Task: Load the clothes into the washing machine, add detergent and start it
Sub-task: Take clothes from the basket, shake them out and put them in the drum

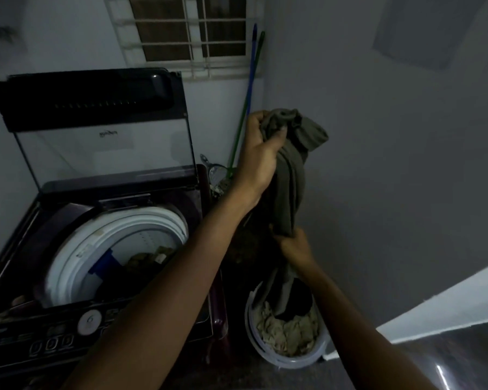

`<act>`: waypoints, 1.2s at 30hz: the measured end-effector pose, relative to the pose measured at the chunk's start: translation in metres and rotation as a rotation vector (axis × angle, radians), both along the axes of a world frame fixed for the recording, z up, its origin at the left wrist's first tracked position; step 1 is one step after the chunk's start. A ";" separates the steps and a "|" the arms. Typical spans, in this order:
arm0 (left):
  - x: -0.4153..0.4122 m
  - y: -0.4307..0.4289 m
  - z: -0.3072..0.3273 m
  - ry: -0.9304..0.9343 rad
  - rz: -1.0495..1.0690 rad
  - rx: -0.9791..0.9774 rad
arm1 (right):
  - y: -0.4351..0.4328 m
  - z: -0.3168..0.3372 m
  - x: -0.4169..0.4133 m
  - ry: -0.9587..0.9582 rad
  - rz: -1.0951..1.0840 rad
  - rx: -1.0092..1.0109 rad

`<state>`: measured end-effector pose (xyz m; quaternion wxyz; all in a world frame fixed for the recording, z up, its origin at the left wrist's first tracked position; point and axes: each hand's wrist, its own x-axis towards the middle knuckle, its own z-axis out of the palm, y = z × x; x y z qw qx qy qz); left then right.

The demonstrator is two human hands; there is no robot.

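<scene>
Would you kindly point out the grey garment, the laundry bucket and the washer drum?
grey garment (290, 181): head view, hanging middle fold.
laundry bucket (293, 361): head view, near rim.
washer drum (130, 220): head view, white ring.

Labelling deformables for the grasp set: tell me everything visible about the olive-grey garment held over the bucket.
The garment is soft, matte olive-grey cloth, wrinkled and bunched into a loose vertical rope. The left hand grips its gathered top, where a folded end sticks out rightward; the right hand grips it lower down. Its tail hangs into the white bucket of laundry, right of the open washing machine. Dim light hides seams and type.
</scene>
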<state>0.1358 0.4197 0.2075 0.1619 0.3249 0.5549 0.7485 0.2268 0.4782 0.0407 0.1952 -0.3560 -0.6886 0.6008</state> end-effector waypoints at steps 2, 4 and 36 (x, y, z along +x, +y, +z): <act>-0.020 -0.015 -0.021 0.119 0.161 -0.114 | 0.011 -0.003 0.005 0.047 -0.178 -0.015; -0.045 -0.033 -0.053 0.195 0.302 -0.347 | 0.026 0.005 0.018 0.121 -0.268 -0.040; -0.102 -0.119 -0.106 0.388 0.411 -0.624 | -0.057 0.021 -0.099 0.321 0.176 -0.411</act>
